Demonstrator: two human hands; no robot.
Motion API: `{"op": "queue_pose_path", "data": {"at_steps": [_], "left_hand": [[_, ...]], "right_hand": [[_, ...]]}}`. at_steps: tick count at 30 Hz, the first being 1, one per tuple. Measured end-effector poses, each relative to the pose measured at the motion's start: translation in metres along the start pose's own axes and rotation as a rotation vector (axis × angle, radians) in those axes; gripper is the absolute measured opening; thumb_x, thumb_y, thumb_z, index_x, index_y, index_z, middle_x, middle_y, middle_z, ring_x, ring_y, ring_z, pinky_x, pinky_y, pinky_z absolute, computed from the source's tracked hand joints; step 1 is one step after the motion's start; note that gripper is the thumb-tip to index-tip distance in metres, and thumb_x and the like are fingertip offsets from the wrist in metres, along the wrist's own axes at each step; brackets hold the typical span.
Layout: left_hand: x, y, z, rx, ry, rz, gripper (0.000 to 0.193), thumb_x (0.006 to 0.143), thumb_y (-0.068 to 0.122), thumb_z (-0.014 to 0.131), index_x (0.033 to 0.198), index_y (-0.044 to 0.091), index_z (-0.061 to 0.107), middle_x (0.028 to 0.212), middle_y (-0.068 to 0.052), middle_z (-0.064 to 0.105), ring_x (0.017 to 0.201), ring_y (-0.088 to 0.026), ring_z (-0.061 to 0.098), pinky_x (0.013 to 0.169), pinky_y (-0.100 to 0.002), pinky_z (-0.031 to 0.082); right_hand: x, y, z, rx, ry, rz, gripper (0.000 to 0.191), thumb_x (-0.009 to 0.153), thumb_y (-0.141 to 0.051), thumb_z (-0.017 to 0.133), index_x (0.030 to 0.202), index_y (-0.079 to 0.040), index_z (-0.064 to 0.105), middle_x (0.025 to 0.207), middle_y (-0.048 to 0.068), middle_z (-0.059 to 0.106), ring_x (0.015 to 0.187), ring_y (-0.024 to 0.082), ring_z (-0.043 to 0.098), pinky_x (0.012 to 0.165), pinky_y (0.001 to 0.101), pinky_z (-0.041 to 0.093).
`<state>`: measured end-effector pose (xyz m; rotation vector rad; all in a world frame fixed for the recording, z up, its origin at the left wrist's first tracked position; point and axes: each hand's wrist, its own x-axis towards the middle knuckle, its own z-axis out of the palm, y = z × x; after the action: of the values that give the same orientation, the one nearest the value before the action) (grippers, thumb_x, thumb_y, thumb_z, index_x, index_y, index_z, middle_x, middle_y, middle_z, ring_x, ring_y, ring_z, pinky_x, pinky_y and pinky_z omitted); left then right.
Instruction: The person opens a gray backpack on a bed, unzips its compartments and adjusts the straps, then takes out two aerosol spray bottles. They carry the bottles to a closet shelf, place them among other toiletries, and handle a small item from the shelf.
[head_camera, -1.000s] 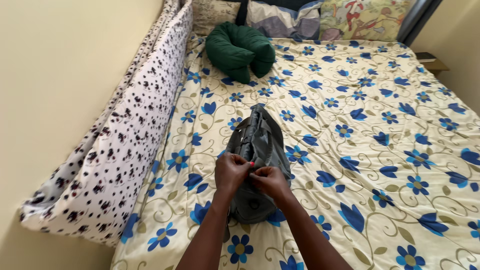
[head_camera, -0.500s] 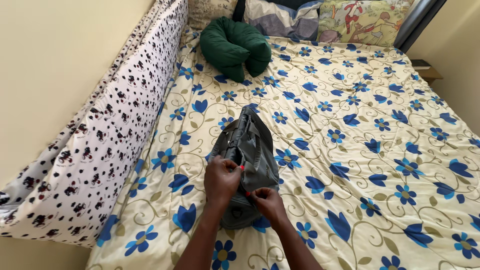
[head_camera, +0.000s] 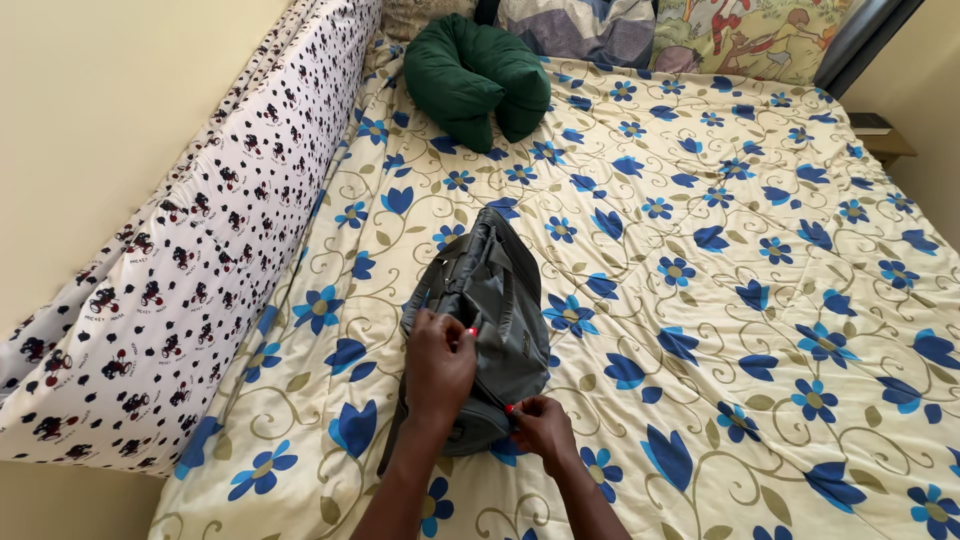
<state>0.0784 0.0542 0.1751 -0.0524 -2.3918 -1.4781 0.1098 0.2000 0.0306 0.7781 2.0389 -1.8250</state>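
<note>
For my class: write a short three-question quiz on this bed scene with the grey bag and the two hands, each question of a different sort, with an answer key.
1. True or false: the left hand rests on top of the grey bag.
2. Which part of the bag does the right hand pinch? A) the far end B) the near end C) no part
3. Fill in: the green cushion lies near the ____ of the bed, apart from the bag.

Key
1. True.
2. B, the end nearest the person, on the flowered bedspread.
3. Head, by the pillows.
</note>
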Motion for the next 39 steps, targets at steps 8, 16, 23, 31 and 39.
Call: {"op": "queue_pose_path", "data": {"at_steps": [8, 16, 23, 31, 39], "left_hand": [[0.000, -0.012, 0.001, 0.004, 0.054, 0.015, 0.008, 0.068, 0.005, 0.053, 0.065, -0.001, 0.048, 0.073, -0.010, 0.044, 0.055, -0.021, 0.051, 0.049, -0.030, 0.042], [0.003, -0.019, 0.001, 0.015, 0.083, -0.039, 0.007, 0.067, 0.006, 0.056, 0.066, 0.000, 0.051, 0.072, -0.008, 0.045, 0.054, -0.019, 0.051, 0.050, -0.028, 0.042], [0.007, -0.023, -0.008, -0.048, 0.066, -0.076, 0.008, 0.067, 0.005, 0.058, 0.065, 0.000, 0.052, 0.070, -0.007, 0.046, 0.053, -0.016, 0.051, 0.050, -0.026, 0.042], [0.005, -0.018, -0.011, -0.102, -0.010, -0.153, 0.008, 0.067, 0.006, 0.058, 0.068, 0.001, 0.052, 0.070, -0.006, 0.047, 0.053, -0.013, 0.053, 0.049, -0.024, 0.043], [-0.002, -0.014, -0.004, 0.085, -0.013, 0.116, 0.035, 0.060, 0.014, 0.066, 0.090, 0.003, 0.050, 0.088, -0.012, 0.052, 0.082, -0.029, 0.049, 0.071, -0.035, 0.039]], "right_hand": [[0.024, 0.042, -0.002, 0.164, -0.033, 0.133, 0.016, 0.077, -0.018, 0.054, 0.083, -0.004, 0.049, 0.068, 0.008, 0.056, 0.057, 0.016, 0.059, 0.048, 0.0255, 0.047], [0.031, 0.081, 0.010, 0.539, -0.049, -0.089, 0.015, 0.077, -0.017, 0.053, 0.083, -0.003, 0.051, 0.072, 0.008, 0.059, 0.066, 0.016, 0.056, 0.056, 0.0257, 0.043], [0.057, 0.108, 0.028, 0.717, -0.009, -0.091, 0.012, 0.075, -0.011, 0.054, 0.081, -0.002, 0.049, 0.070, 0.010, 0.057, 0.066, 0.020, 0.058, 0.059, 0.0306, 0.048], [0.075, 0.109, 0.031, 0.653, 0.029, 0.191, 0.008, 0.074, -0.004, 0.046, 0.082, -0.005, 0.046, 0.067, 0.010, 0.053, 0.061, 0.022, 0.056, 0.057, 0.0372, 0.051], [0.107, 0.114, -0.008, -0.072, -0.187, 0.081, 0.015, 0.068, -0.006, 0.060, 0.082, -0.008, 0.058, 0.066, 0.007, 0.062, 0.049, 0.016, 0.056, 0.037, 0.0304, 0.038]]}}
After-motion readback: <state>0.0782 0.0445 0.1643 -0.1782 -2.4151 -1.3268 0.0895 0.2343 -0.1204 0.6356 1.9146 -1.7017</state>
